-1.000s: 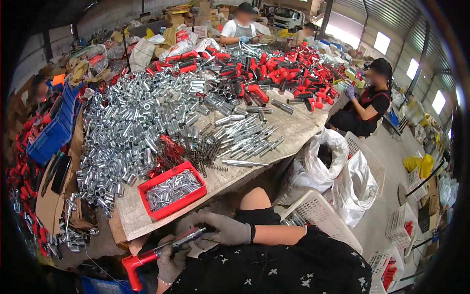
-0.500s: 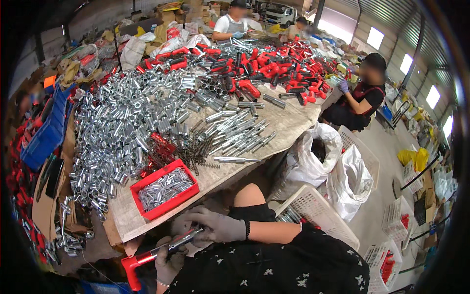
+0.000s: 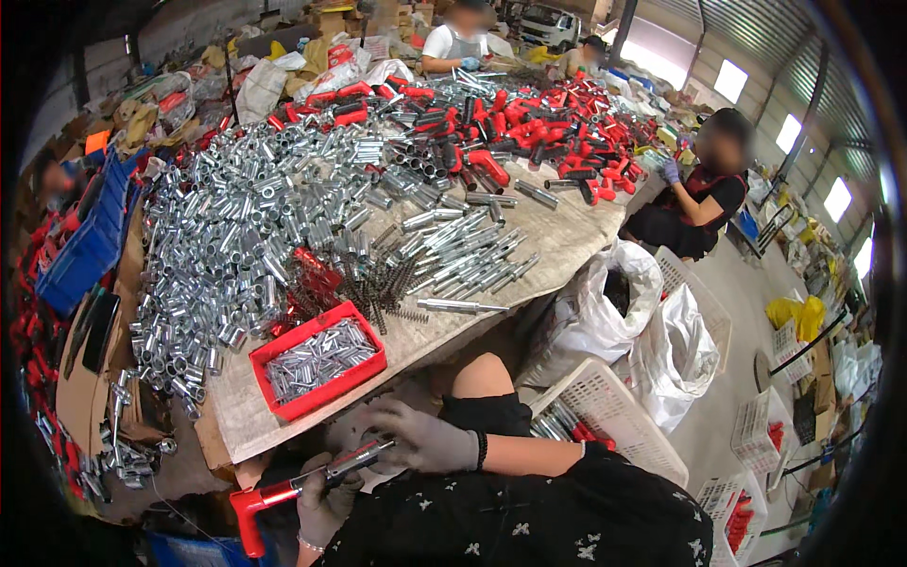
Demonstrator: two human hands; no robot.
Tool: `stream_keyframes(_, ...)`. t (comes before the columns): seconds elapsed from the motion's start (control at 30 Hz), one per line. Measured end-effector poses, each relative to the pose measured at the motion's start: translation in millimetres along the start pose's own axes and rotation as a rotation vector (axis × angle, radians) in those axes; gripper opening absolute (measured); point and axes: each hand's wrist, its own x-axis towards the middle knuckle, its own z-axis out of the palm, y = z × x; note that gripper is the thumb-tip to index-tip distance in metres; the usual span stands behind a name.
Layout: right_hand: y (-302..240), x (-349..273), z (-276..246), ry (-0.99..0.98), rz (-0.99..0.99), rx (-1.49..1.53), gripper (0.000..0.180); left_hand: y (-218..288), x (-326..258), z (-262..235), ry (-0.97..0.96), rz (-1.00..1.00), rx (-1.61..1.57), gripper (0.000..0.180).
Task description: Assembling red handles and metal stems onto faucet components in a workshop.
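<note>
I find a broad bare lane over the table (image 3: 567, 227), right of the silver rods (image 3: 480, 253), and a thinner strip along its near edge. Ahead and left of the right hand (image 3: 430, 440), the red tray (image 3: 333, 395) blocks a low pass. The red-handled tool (image 3: 281, 491) bridges the gap to the left hand (image 3: 326, 499). Heaped silver tubes (image 3: 217, 231) crowd the table's left; springs (image 3: 378, 291) hem in the tray's far side. A white crate (image 3: 624, 408) and white sack (image 3: 590, 326) stand off its right edge.
</note>
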Motion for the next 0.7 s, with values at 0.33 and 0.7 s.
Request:
stream_keyframes(0.33, 9.0, -6.5, 11.4, 0.030, 0.181, 0.066, 0.049, 7.0, 0.8, 0.6, 0.069, -0.033, 0.024, 0.040)
stream_keyframes(0.7, 47.7, -12.1, 30.2, -0.339, 0.129, 0.316, 0.025, -3.4, 31.1, -14.5, -0.397, 0.190, 0.946, 0.026)
